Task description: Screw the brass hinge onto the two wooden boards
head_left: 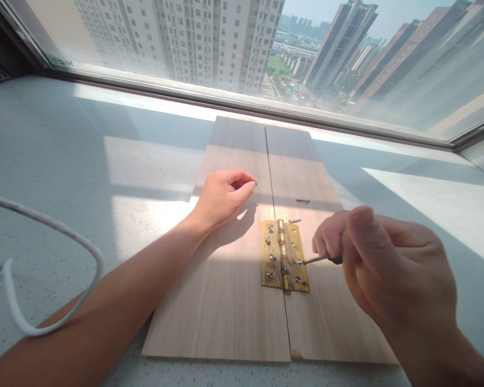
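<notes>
Two light wooden boards, the left board [221,301] and the right board [302,166], lie side by side on a pale sill. A brass hinge [283,256] spans their seam, with several screws in it. My right hand [381,263] grips a small screwdriver [320,260], its tip at a screw on the hinge's right leaf. My left hand [221,196] rests on the left board with fingers curled, holding nothing I can see. A loose screw [294,220] lies just above the hinge, and another [302,201] lies farther up on the right board.
A white cable [44,236] loops over the sill [56,156] at the left, across my forearm. A large window [266,48] runs along the far edge, with tall buildings outside. Sunlight falls in patches on the sill.
</notes>
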Motion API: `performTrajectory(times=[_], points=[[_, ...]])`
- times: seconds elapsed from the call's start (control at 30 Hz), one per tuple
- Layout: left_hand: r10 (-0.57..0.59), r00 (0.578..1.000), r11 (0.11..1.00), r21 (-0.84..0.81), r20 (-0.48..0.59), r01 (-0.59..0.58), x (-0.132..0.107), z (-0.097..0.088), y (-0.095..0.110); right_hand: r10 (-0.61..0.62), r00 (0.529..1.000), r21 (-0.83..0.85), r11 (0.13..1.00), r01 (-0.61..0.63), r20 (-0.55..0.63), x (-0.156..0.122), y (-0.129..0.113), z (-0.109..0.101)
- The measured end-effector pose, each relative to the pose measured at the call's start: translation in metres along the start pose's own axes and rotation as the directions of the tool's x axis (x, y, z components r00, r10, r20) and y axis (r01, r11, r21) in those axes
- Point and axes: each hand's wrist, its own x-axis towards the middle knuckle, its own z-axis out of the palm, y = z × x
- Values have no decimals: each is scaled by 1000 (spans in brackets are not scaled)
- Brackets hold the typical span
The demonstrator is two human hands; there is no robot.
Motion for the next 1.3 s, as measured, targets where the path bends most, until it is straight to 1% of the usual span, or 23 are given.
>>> performTrajectory(times=[0.1,0.2,0.3,0.33,0.37,0.43,0.47,0.5,0.53,0.57,0.63,0.7,0.77,0.83,0.87,0.93,1.07,1.13,1.17,1.2,1.23,1.27,1.3], points=[[2,1000,1000,-7,4,-2,0,0,0,-3,999,68,998,7,-53,-14,-3,11],[2,1000,1000,-4,4,-2,0,0,1,-1,998,72,997,-4,68,-19,-7,14],[-5,1000,1000,8,4,5,0,0,1,68,970,13,997,-73,232,-10,-16,9],[-4,1000,1000,12,6,4,0,0,1,105,946,-4,994,-109,307,-4,-19,7],[1,1000,1000,14,7,-1,0,0,1,150,906,-24,988,-153,396,2,-22,5],[10,1000,1000,15,8,-11,0,0,0,196,774,-25,974,-227,602,13,-24,3],[12,1000,1000,16,7,-12,0,0,0,174,727,16,969,-246,665,18,-24,3],[12,1000,1000,18,8,-12,0,0,0,143,713,75,961,-266,687,21,-22,2],[11,1000,1000,19,8,-11,1,0,0,115,728,141,949,-280,676,23,-19,1],[10,1000,1000,21,10,-11,1,0,0,91,772,203,939,-276,629,24,-15,0],[13,1000,1000,26,17,-14,1,0,0,79,887,237,949,-206,456,21,-9,-3],[13,1000,999,29,22,-14,0,0,1,56,969,144,985,-93,240,14,-5,-4],[5,1000,1000,22,23,-6,0,0,1,33,998,39,999,-34,44,6,-5,-1],[-6,1000,1000,12,23,6,0,0,1,35,998,72,997,-31,-58,-2,-8,6],[-10,1000,1000,10,24,10,0,0,1,40,997,117,993,-32,-67,-6,-9,11],[-10,1000,1000,10,24,9,0,0,1,34,999,175,984,-30,-20,-13,-12,17],[2,1000,1000,17,18,-2,0,0,1,8,993,51,999,-14,115,-16,-12,12],[2,1000,1000,22,19,-3,0,0,1,61,957,-5,998,-62,285,-9,-12,3],[3,1000,1000,27,19,-4,1,0,1,88,911,-9,996,-93,402,-3,-12,-1],[4,1000,999,32,20,-5,1,0,1,100,840,1,993,-119,533,3,-13,-5],[6,1000,999,37,23,-7,1,0,1,70,761,43,991,-127,645,10,-13,-8],[6,1000,999,37,24,-7,1,0,1,22,712,107,985,-136,701,15,-12,-10],[4,1000,999,32,22,-5,1,0,1,-15,698,174,972,-158,716,20,-11,-10]])
